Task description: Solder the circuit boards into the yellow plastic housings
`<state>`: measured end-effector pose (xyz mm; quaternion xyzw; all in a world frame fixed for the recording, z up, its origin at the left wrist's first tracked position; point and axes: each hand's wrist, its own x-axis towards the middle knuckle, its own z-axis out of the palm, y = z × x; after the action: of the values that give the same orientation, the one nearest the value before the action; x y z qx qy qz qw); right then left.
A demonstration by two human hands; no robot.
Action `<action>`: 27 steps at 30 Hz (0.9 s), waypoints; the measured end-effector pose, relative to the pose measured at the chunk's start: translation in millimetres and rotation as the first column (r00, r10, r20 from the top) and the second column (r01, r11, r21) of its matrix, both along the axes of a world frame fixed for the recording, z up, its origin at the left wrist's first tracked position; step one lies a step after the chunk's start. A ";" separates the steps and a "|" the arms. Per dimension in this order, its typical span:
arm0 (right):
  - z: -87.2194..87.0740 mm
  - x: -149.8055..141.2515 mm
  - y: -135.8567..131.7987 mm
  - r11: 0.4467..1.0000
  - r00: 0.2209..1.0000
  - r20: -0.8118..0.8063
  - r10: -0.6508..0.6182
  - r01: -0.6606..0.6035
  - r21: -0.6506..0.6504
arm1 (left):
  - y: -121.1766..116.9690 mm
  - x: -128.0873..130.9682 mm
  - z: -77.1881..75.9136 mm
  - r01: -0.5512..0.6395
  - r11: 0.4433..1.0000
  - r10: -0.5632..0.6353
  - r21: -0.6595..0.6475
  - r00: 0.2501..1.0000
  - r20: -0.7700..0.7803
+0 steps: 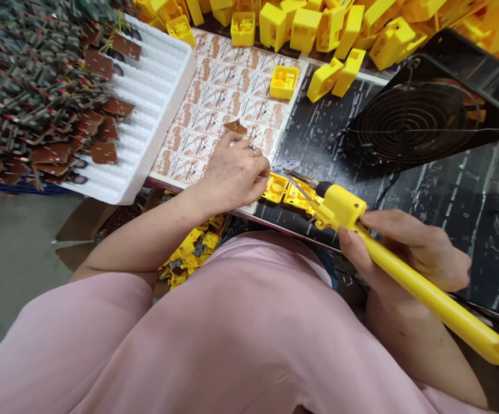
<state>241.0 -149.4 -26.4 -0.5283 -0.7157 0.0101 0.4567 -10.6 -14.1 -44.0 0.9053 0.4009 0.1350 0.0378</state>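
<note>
My left hand (237, 172) is closed over the printed worktop, fingers curled round a small brown circuit board (235, 127) whose edge shows beyond the knuckles; the fingertips are hidden. My right hand (409, 247) grips a long yellow soldering iron (387, 253) with a boxy yellow head. Its thin metal tip points left, over an open yellow casing half (299, 195) at the bench's near edge. Another yellow casing half (275, 188) lies beside that one, partly covered by my left hand.
A white foam tray (154, 98) at the left bears a large heap of wired circuit boards (51, 103). Yellow casings (305, 29) are piled along the back. One casing (284, 82) stands apart. A black fan (417, 115) stands at the right. More yellow parts (189, 253) lie below the bench edge.
</note>
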 end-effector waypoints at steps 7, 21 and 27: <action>-16.7 9.3 -5.4 1.000 0.998 -0.060 -0.015 0.015 -0.004 | 0.6 0.8 0.3 -0.010 1.000 0.010 -0.021 1.000 -0.012; -19.0 3.3 1.8 0.999 0.989 -0.148 0.019 -0.013 0.047 | -37.1 -13.6 -24.7 -0.108 0.985 0.068 0.137 0.961 0.268; -22.4 14.0 -9.1 0.995 0.987 -0.138 -0.077 0.068 -0.066 | -27.8 -23.4 -12.6 0.037 0.998 -0.049 0.047 0.964 0.262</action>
<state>255.0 -158.5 -48.8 -0.5658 -0.6614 0.0527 0.4895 -34.0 -42.0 -56.6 0.8885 0.3697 0.2616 0.0746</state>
